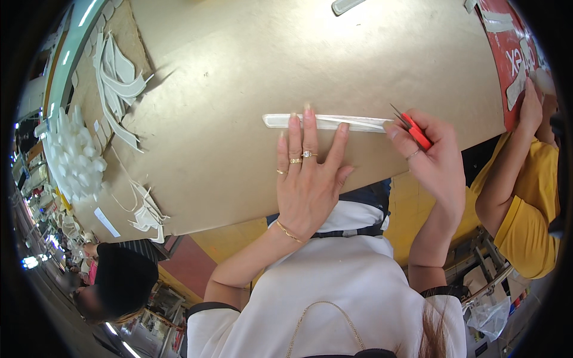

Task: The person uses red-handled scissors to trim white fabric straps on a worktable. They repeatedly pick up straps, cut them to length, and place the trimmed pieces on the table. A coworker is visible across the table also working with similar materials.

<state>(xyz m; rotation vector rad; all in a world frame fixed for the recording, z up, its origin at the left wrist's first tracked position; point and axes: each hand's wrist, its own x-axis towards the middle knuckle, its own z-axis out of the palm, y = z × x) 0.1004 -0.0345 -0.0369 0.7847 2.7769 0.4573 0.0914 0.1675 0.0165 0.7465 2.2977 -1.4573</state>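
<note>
Bearings are taken from the left hand. At 9 o'clock, by the far left edge of the table (209, 173), stands a dense cluster of translucent white pieces (77, 156). Between 8 and 9 o'clock lies a white paper slip (106, 222). At 10 o'clock, long curved white pieces (113, 76) lie loosely overlapped, partly on a brown sheet (132, 31). At 8 o'clock, beyond the table edge, the dark-covered head of a person (126, 277) is visible. Slightly right of the slip, a tangle of off-white straps (146, 212) rests near the table edge.

The white strip (274, 121) lies at 12 o'clock, directly under the fingertips, and extends toward 2 o'clock. The left hand (313, 173) rests palm down, its grip spread apart and its fingertips on the strip; 3 rings and 1 bracelet are noted. At 12 o'clock, by the upper limit of view, lies a pale, round-ended piece (348, 6).

Between 2 and 3 o'clock, the right hand (433, 146) has its grip clamped on a red-handled tool (421, 138), whose dark tip points toward 11 o'clock. Its thumb tip is at the strip's right end, where a narrow white strand meets it.

At 2 o'clock is a red sheet (498, 45). Beside it, a co-worker's hand (530, 107) touches a pale piece (515, 89); a yellow sleeve (528, 241) shows between 3 and 4 o'clock.
</note>
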